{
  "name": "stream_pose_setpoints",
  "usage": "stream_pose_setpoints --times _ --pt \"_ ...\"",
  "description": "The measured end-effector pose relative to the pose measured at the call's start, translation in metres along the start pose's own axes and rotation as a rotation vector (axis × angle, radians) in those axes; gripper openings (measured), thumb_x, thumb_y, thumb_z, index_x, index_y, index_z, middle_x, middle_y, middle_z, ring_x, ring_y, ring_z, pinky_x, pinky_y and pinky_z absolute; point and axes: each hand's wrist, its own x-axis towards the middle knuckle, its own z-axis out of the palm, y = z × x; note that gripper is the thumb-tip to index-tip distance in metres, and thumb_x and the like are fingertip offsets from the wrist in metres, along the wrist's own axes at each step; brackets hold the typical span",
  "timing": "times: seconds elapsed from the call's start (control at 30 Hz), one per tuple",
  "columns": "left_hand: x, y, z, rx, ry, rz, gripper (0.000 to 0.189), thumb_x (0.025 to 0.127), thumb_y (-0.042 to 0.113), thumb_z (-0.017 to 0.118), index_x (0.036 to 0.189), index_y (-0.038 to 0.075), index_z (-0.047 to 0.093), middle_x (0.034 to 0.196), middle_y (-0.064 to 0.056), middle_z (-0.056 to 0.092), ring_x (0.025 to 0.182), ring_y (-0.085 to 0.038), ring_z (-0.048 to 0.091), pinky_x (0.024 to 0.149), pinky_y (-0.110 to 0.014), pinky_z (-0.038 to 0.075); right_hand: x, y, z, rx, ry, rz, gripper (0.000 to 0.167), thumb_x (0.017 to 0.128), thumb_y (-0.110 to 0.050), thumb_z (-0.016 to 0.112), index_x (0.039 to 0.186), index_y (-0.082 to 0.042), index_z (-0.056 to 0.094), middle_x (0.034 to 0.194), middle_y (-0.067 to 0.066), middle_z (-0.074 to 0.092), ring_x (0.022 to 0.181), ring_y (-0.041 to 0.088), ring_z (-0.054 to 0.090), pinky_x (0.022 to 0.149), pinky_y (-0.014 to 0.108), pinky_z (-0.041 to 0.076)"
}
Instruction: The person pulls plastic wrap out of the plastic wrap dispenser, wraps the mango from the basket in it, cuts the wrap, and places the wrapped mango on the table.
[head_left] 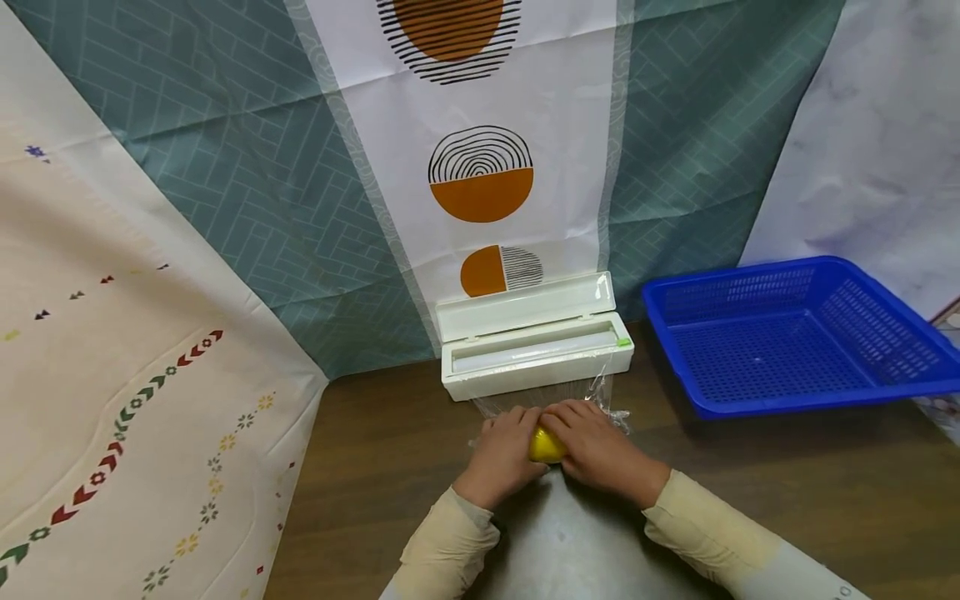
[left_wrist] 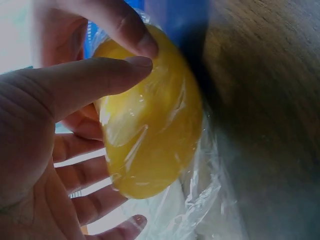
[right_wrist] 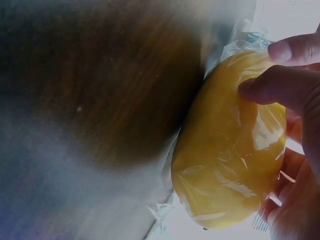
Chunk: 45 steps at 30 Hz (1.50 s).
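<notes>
A yellow oval fruit, mango-like in shape, (head_left: pixel 547 447) lies between the two hands on the table, covered by clear plastic wrap (left_wrist: pixel 204 192). My left hand (head_left: pixel 501 460) holds it from the left, thumb on its near face and fingers around the far side. From the right, my right hand (head_left: pixel 604 448) grips it the same way, its thumb (right_wrist: pixel 265 87) pressing on the film. The wrap runs back to a white dispenser box (head_left: pixel 540 382) with its lid up and a roll of film (head_left: pixel 536 352) inside. The fruit's far side is hidden by the fingers.
A blue plastic basket (head_left: pixel 693 392) stands at the right on the brown wooden table (head_left: pixel 360 467). Behind the dispenser hangs a patterned cloth (head_left: pixel 315 208), with another patterned sheet (head_left: pixel 172 417) on the left. A greyish glare lies on the table near me.
</notes>
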Motion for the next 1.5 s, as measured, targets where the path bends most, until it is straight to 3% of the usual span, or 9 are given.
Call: stream_pose_setpoints --times 0.23,0.4,0.5,0.63,1.0,1.2,1.5 --pt "0.003 0.001 0.01 -0.002 0.039 -0.037 0.073 0.075 0.04 0.087 0.136 0.017 0.055 0.12 -0.006 0.061 0.105 -0.024 0.06 0.087 -0.042 0.046 0.002 0.0 -0.001 0.006 -0.002 0.004 0.058 0.072 -0.016 0.079 0.127 -0.01 0.062 0.125 0.005 0.065 0.117 0.028 0.059 0.101 0.048 0.048" --pt "0.007 -0.001 0.016 -0.03 0.065 -0.055 0.076 0.074 0.04 0.088 0.138 0.016 0.054 0.117 -0.008 0.058 0.099 -0.024 0.059 0.085 -0.041 0.045 0.002 0.001 -0.001 0.049 -0.01 0.024 0.066 0.071 -0.016 0.08 0.134 -0.01 0.06 0.135 0.01 0.061 0.122 0.032 0.058 0.104 0.052 0.047" --pt "0.011 -0.005 0.018 -0.048 0.073 -0.058 0.071 0.075 0.041 0.087 0.134 0.016 0.057 0.111 -0.007 0.059 0.094 -0.023 0.059 0.082 -0.039 0.044 0.002 0.002 -0.001 0.08 -0.025 0.047 0.071 0.072 -0.016 0.081 0.138 -0.011 0.057 0.139 0.014 0.057 0.125 0.035 0.057 0.106 0.054 0.046" --pt "0.015 -0.013 0.019 -0.099 0.061 -0.055 0.065 0.075 0.041 0.085 0.129 0.015 0.06 0.108 -0.006 0.062 0.093 -0.021 0.061 0.083 -0.041 0.046 0.004 0.003 -0.001 0.11 -0.051 0.072 0.072 0.073 -0.018 0.081 0.14 -0.012 0.056 0.133 0.013 0.057 0.123 0.032 0.057 0.106 0.052 0.046" --pt "0.017 -0.02 0.02 -0.238 0.013 -0.117 0.075 0.075 0.041 0.084 0.138 0.015 0.052 0.122 -0.011 0.057 0.093 -0.025 0.062 0.087 -0.044 0.047 0.006 0.006 0.001 0.171 -0.082 0.108 0.068 0.075 -0.02 0.081 0.139 -0.014 0.058 0.129 0.009 0.058 0.123 0.031 0.054 0.109 0.052 0.042" --pt "0.019 -0.023 0.02 -0.293 0.004 -0.178 0.086 0.072 0.045 0.087 0.144 0.018 0.047 0.124 -0.011 0.053 0.088 -0.028 0.06 0.07 -0.039 0.051 0.006 0.007 0.003 0.157 -0.07 0.117 0.064 0.077 -0.023 0.08 0.138 -0.015 0.06 0.131 0.009 0.058 0.125 0.032 0.052 0.111 0.054 0.04" --pt "0.023 -0.027 0.025 -0.316 0.03 -0.169 0.085 0.073 0.044 0.086 0.143 0.015 0.046 0.123 -0.011 0.054 0.088 -0.023 0.059 0.073 -0.037 0.051 0.008 0.014 0.005 0.167 -0.074 0.162 0.065 0.08 -0.03 0.081 0.135 -0.007 0.055 0.133 0.009 0.061 0.127 0.032 0.054 0.113 0.052 0.039"
